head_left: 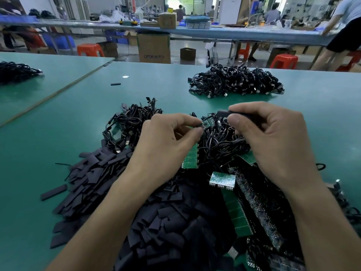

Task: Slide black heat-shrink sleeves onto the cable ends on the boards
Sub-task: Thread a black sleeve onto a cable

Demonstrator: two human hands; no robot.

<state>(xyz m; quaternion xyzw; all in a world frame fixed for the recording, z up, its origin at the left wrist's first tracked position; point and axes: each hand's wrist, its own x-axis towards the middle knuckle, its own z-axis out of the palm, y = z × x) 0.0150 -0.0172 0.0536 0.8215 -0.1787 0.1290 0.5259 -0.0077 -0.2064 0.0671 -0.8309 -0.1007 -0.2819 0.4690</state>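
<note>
Near mid-frame, just above centre, both hands work close together over a cable tangle (220,141) on the green tabletop (58,133).

The left hand (168,137) pinches a small green board (207,124) btwn thumb and forefinger, holding it up off the tangle. I'd guess that's to keep the board steady and its cable end pointing toward the other hand. The right hand (273,141) pinches a black sleeve (223,113) btwn thumb and forefinger, with the sleeve's free end aimed left at the board. Sleeve and board sit just beside each other. Can't tell if the sleeve mouth is over the wire yet, as the fingers hide the join.

Below, filling the lower centre and left of frame, lies the sleeve pile (166,222), right under the forearms and prob. kept there so the next piece is a short reach. Green board strips (191,157) lie btwn the wrists, w/ more to the lower right. A second cable bunch (132,124) lies left of the hands.

At upper right, well apart, sits a far heap (236,83) of coiled cables, poss. finished ones, but I can't confirm. One stray sleeve (115,84) lies alone toward upper left.

Judging by the piles, lots left to do.
</note>
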